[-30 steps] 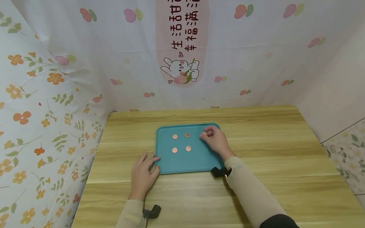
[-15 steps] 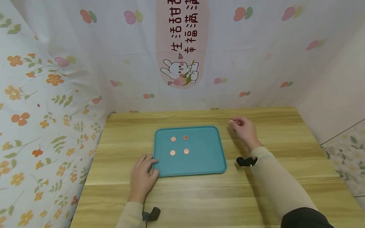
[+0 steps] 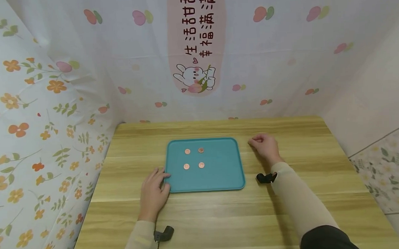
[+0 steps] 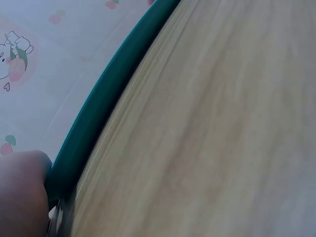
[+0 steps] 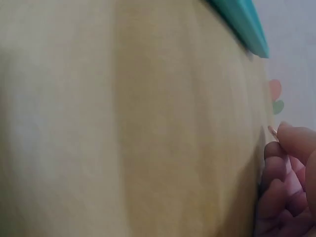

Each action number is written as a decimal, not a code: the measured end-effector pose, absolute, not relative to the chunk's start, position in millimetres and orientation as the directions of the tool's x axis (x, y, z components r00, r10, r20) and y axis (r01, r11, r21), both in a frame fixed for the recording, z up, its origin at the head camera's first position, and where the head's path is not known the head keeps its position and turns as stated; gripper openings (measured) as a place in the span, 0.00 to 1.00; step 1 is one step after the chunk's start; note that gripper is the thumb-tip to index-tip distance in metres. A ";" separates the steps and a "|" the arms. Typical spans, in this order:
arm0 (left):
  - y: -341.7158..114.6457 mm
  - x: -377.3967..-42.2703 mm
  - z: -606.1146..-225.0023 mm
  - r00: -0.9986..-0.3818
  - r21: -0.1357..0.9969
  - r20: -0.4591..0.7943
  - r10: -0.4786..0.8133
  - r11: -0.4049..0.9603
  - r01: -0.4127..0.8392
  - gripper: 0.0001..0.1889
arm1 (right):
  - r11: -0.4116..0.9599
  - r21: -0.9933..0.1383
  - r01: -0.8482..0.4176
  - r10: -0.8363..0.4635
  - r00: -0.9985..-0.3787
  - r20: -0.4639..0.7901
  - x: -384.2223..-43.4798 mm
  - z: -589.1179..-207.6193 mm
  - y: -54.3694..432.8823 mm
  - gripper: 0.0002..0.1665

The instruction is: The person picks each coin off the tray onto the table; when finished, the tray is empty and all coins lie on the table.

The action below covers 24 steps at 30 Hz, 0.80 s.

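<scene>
On the blue-green tray (image 3: 220, 167) lie several copper-coloured coins (image 3: 201, 165), set out in two rows on its left half. My right hand (image 3: 265, 147) is just beyond the tray's right side, low over the table. Between its thumb and finger it pinches another coin (image 5: 273, 133), seen nearly edge-on in the right wrist view. My left hand (image 3: 153, 195) rests at the tray's front left corner, fingertips and thumb touching the rim. In the left wrist view a part of that hand (image 4: 22, 190) meets the tray's front wall (image 4: 98, 111).
The wooden table (image 3: 216, 223) runs in front of the tray and to both sides. A white printed cloth (image 3: 145, 78) hangs behind the table, and a floral one (image 3: 55, 144) on the left. Each wrist wears a black camera (image 3: 163, 234).
My right hand has lifted a coin off the tray's upper right, carried it right past the rim, then lowered it towards the table. The left hand stays at the tray's corner.
</scene>
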<state>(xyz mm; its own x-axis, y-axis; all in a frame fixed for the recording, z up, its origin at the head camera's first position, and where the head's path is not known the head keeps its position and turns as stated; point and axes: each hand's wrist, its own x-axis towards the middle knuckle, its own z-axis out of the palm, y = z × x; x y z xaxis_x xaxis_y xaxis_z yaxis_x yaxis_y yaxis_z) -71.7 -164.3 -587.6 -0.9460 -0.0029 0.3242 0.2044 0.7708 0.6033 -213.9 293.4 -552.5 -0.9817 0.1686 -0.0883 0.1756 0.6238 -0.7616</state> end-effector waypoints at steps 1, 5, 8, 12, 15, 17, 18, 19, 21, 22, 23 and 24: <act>-164.5 -71.6 -587.6 -0.946 0.606 0.323 -0.004 0.769 0.204 0.15 | 0.637 -0.750 0.179 0.170 -0.981 -0.091 -214.1 -553.4 292.3 0.20; -164.8 -71.9 -588.1 -0.947 0.613 0.320 -0.006 0.764 0.203 0.15 | 0.663 -0.725 0.186 0.191 -0.979 -0.076 -213.5 -556.1 288.5 0.18; -164.9 -71.9 -587.8 -0.947 0.615 0.321 -0.010 0.762 0.201 0.15 | 0.684 -0.708 0.177 0.201 -0.978 -0.050 -213.8 -558.0 286.7 0.17; -165.3 -72.5 -586.7 -0.943 0.610 0.334 -0.011 0.765 0.207 0.14 | 0.708 -0.684 0.178 0.211 -0.977 -0.035 -215.0 -558.9 285.5 0.15; -165.9 -73.6 -585.5 -0.942 0.609 0.336 -0.004 0.764 0.214 0.14 | 0.714 -0.675 0.187 0.224 -0.974 -0.033 -215.8 -560.0 285.0 0.16; -166.5 -73.9 -585.3 -0.943 0.611 0.334 -0.003 0.762 0.214 0.14 | 0.710 -0.676 0.197 0.234 -0.971 -0.037 -216.0 -560.9 284.5 0.16; -166.8 -73.8 -585.3 -0.943 0.613 0.334 -0.003 0.761 0.215 0.14 | 0.708 -0.676 0.203 0.239 -0.970 -0.041 -215.9 -561.4 284.1 0.17; -167.0 -73.5 -585.4 -0.943 0.614 0.334 -0.003 0.759 0.215 0.14 | 0.707 -0.677 0.206 0.242 -0.969 -0.043 -215.8 -561.8 283.8 0.17; -167.5 -72.9 -585.7 -0.943 0.616 0.333 -0.004 0.758 0.214 0.13 | 0.700 -0.682 0.214 0.245 -0.968 -0.052 -214.9 -561.6 283.2 0.17; -167.6 -72.7 -585.9 -0.943 0.617 0.333 -0.005 0.758 0.213 0.13 | 0.694 -0.686 0.219 0.248 -0.967 -0.057 -214.4 -561.2 282.8 0.17; -167.6 -72.4 -585.9 -0.943 0.618 0.332 -0.005 0.757 0.213 0.13 | 0.688 -0.690 0.222 0.249 -0.966 -0.062 -214.0 -560.7 282.6 0.17; -167.7 -72.3 -586.2 -0.943 0.619 0.332 -0.006 0.756 0.213 0.13 | 0.682 -0.696 0.226 0.249 -0.966 -0.069 -213.6 -560.0 282.4 0.18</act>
<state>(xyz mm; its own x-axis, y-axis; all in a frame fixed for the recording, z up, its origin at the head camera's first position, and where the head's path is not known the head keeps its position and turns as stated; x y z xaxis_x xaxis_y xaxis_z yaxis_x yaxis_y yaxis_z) -72.3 -167.7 -586.2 -0.9432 -0.0056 0.3321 0.2133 0.7562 0.6186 -213.6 282.4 -560.0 -0.9660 0.2492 -0.0692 0.2258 0.6818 -0.6958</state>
